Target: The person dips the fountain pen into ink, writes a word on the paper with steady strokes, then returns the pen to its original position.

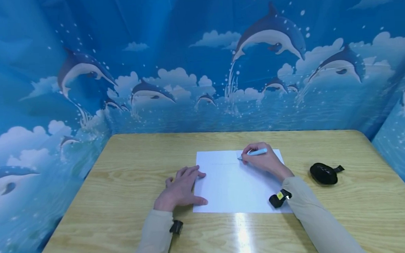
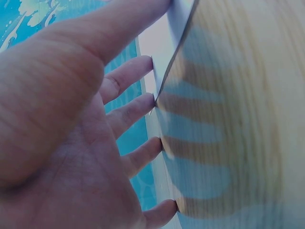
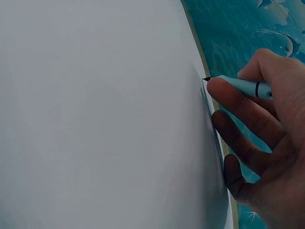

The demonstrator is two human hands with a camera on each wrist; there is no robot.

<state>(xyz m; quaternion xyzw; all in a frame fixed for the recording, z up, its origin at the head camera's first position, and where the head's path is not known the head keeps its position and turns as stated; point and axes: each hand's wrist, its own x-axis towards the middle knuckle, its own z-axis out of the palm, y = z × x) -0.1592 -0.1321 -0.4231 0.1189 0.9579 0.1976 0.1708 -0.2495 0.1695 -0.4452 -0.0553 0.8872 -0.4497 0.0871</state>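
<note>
Dolphin-print backdrop (image 1: 82, 71) wraps the wooden table (image 1: 125, 230) on the left, far and right sides.

Left hand (image 1: 180, 188) lies flat, palm down, at the left edge of the white sheet of paper (image 1: 233, 190). Fingers straight and slightly spread, tips on the paper's edge.

Paper sits mid-table, long sides running left to right. A faint line shows near its far edge.

Right hand (image 1: 264, 160) rests on the far right part of the sheet, fingers curled around a light blue pen (image 1: 257, 152). Pen's long axis runs roughly left-right, tip pointing left, on the paper.

Black object with a strap (image 1: 324, 173) lies on the table to the right, apart from the paper.

Left wrist view alone shows the fingertips (image 2: 151, 101) meeting the paper's edge. Right wrist view alone shows the dark nib and a black band on the pen barrel (image 3: 248, 87).
</note>
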